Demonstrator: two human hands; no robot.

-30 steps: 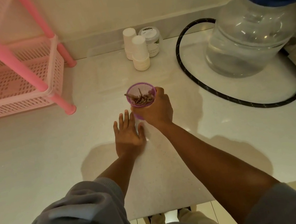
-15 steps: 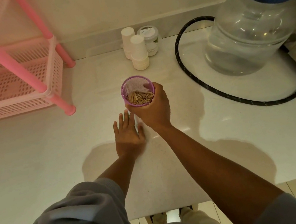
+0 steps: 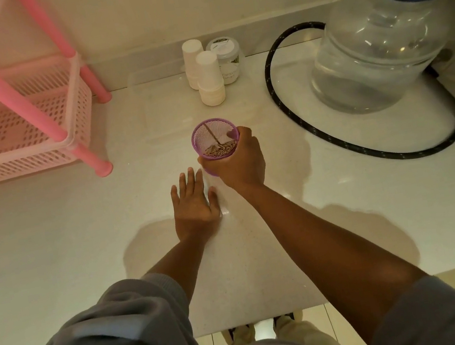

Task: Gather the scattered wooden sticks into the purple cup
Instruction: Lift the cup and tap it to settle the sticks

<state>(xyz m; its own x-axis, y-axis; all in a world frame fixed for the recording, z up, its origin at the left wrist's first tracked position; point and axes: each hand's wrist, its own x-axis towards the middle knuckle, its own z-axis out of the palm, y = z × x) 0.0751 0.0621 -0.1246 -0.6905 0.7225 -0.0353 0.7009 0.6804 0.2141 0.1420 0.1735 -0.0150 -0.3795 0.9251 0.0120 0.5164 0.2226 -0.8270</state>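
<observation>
Your counter [image 3: 58, 271] is white; its near edge sits just ahead of your sleeves, back edge meets the wall; widest bare stretch is front-left of your hands, plus a patch front-right. Right side is taken by the water jug [image 3: 373, 53] with the black hose [image 3: 334, 141] looping round its base; hose passes near your right hand, not touching. Pink rack [image 3: 14, 115] fills the back-left corner, its front leg foot well apart from the cup. 2 stacks of white cups [image 3: 207, 77] and a lidded jar [image 3: 228, 60] stand at the back, behind the cup. Your right hand [image 3: 238, 164] is wrapped round the purple cup [image 3: 212, 136], fingers clenched on its wall, thumb over the rim; cup tilted toward you, mouth visible. Wooden sticks [image 3: 221, 149] lie bunched inside it; 1 leans up across the mesh. Your left hand [image 3: 194, 206] lies flat on the counter, palm down, fingers released and spread, just beside the cup; holds nothing.
</observation>
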